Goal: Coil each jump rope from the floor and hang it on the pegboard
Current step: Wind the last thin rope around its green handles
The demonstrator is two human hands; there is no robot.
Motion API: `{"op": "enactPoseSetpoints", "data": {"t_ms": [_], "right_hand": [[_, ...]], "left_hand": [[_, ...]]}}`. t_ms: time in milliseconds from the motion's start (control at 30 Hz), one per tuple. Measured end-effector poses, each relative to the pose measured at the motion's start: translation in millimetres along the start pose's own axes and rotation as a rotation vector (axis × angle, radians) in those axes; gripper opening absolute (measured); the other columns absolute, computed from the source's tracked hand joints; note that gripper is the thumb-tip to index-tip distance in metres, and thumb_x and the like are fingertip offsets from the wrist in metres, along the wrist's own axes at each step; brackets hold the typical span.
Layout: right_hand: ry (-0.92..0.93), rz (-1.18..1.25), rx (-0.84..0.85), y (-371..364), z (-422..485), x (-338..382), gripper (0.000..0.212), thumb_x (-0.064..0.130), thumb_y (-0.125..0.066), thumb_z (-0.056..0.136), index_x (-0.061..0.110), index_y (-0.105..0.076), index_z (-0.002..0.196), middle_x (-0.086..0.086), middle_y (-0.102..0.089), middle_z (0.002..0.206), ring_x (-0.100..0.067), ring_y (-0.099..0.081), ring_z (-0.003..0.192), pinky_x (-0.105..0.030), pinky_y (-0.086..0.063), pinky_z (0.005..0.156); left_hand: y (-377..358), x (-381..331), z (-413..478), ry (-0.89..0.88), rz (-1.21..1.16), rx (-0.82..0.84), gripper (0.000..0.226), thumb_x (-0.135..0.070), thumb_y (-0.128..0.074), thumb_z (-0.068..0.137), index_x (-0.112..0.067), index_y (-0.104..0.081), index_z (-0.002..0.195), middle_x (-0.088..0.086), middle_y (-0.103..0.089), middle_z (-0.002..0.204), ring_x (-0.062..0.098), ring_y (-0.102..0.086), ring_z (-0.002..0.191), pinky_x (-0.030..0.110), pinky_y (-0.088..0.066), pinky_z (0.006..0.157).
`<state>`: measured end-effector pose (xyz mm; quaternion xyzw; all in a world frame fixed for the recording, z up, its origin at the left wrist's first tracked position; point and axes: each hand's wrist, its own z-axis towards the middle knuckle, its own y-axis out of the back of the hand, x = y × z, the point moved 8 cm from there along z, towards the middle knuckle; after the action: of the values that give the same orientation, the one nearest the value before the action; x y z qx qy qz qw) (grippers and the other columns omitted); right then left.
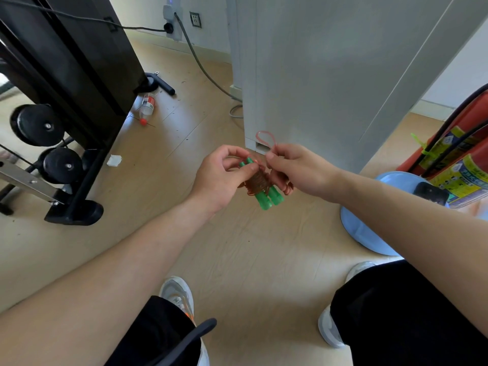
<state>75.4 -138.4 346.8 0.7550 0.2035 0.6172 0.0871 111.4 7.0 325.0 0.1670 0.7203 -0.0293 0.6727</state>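
Jump rope: the jump rope (257,180) is off the floor, held in the air between both hands, about the middle of the view. Most of the reddish-brown cord is already wound tight round the two green handles (272,199), which sit side by side.

Handles: they're tilted, with the bottom ends poking out below the wound cord, down and to the right of the left palm. The top ends sit right under the left fingertips.

Left hand: the left hand (221,178) has its thumb and curled fingers pinching the top ends of the handles. It grips the bundle from the left side, so the cord winding sits just past the thumb.

Right hand: the right hand (298,170) has thumb and forefinger pinched on the loose end of the cord, just right of the handle tops. The other fingers are curled in, and a few turns of cord show by them at the lower edge of the hand.

Loop: a small pink loop (264,137) of cord sticks up above the right thumb and finger, clear of the bundle.

Floor: light wood floor (250,247), with the person's two grey shoes (177,291) below the hands.

Around: a white cabinet (317,75) stands straight behind the hands. There's a black weight machine (66,62) on the left with a plastic bottle (146,107) lying beside it. Red fire extinguishers (464,165) are on the right, beside a blue basin (361,228) with a phone (430,192) on top.
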Motion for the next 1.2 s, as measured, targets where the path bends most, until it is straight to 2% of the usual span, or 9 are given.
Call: {"op": "enactPoseSetpoints", "data": {"t_ms": [100,233,367,500,633,767,900,1067,1200], "right_hand": [[0.008,0.010,0.009,-4,-1,1,0.033,0.028,-0.036,0.108,0.011,-0.050,0.084,0.003,-0.049,0.050,-0.013,-0.044,0.046,-0.027,-0.042,0.052],[0.017,-0.107,-0.094,1,-1,2,0.032,0.032,-0.041,0.106,0.014,-0.058,0.085,0.008,-0.048,0.065,-0.004,-0.046,0.055,-0.032,-0.048,0.058],[0.001,-0.111,-0.100,3,-1,0,0.032,0.027,-0.044,0.105,0.013,-0.062,0.081,0.000,-0.059,0.073,-0.015,-0.057,0.067,-0.042,-0.056,0.071],[0.012,-0.117,-0.067,1,-1,-1,0.030,0.023,-0.044,0.105,0.005,-0.060,0.088,-0.004,-0.060,0.076,-0.016,-0.060,0.065,-0.038,-0.056,0.064],[0.047,-0.139,-0.065,0,-3,4,0.029,0.025,-0.045,0.105,0.008,-0.060,0.088,-0.008,-0.061,0.078,-0.020,-0.060,0.069,-0.041,-0.057,0.066],[0.104,-0.126,-0.175,3,-6,11,0.023,0.024,-0.051,0.102,0.006,-0.065,0.098,-0.013,-0.069,0.084,-0.028,-0.067,0.071,-0.046,-0.059,0.068],[0.180,-0.107,-0.287,6,-6,15,0.010,0.015,-0.056,0.099,0.017,-0.064,0.103,-0.002,-0.068,0.079,-0.017,-0.069,0.065,-0.044,-0.060,0.070],[0.233,-0.174,-0.389,14,-5,22,0.044,0.031,-0.060,0.098,0.023,-0.053,0.140,0.006,-0.066,0.079,-0.014,-0.068,0.071,-0.037,-0.057,0.077],[0.234,-0.219,-0.389,16,-6,23,0.041,0.034,-0.057,0.099,0.024,-0.057,0.140,0.008,-0.067,0.080,-0.006,-0.064,0.068,-0.032,-0.055,0.078]], "left_hand": [[5,-1,-1,-0.006,0.058,-0.062,0.023,-0.035,-0.085,0.070,-0.033,-0.069,0.087,-0.008,-0.073,0.098,0.025,-0.071,0.093,0.049,-0.058,0.089],[1,-2,-1,0.006,0.054,-0.043,0.028,-0.021,-0.085,0.071,-0.028,-0.067,0.091,-0.002,-0.071,0.101,0.027,-0.071,0.094,0.050,-0.056,0.093],[-4,-3,-2,0.025,0.029,0.000,0.036,-0.003,-0.082,0.072,-0.026,-0.064,0.093,0.000,-0.070,0.104,0.021,-0.069,0.091,0.051,-0.053,0.097],[-9,-1,-5,0.094,-0.067,0.027,0.042,-0.026,-0.084,0.056,-0.025,-0.067,0.095,0.005,-0.072,0.102,0.027,-0.070,0.100,0.050,-0.054,0.097],[-6,1,-2,0.096,-0.153,0.010,0.017,-0.006,-0.072,0.084,-0.019,-0.067,0.093,0.007,-0.075,0.093,0.024,-0.070,0.095,0.047,-0.056,0.093],[1,-5,2,0.076,-0.181,-0.020,0.026,0.005,-0.064,0.090,-0.020,-0.062,0.099,-0.001,-0.078,0.093,0.014,-0.072,0.091,0.031,-0.057,0.079],[4,-9,3,0.063,-0.170,-0.061,0.027,0.002,-0.068,0.090,-0.021,-0.060,0.101,-0.002,-0.078,0.099,0.015,-0.073,0.095,0.033,-0.057,0.083],[7,-9,3,0.071,-0.171,-0.127,0.029,0.000,-0.076,0.082,-0.019,-0.062,0.098,0.002,-0.077,0.097,0.021,-0.073,0.096,0.042,-0.057,0.094],[4,-10,2,0.078,-0.190,-0.112,0.025,0.003,-0.075,0.082,-0.014,-0.064,0.097,0.008,-0.076,0.095,0.025,-0.073,0.096,0.044,-0.057,0.095]]}}
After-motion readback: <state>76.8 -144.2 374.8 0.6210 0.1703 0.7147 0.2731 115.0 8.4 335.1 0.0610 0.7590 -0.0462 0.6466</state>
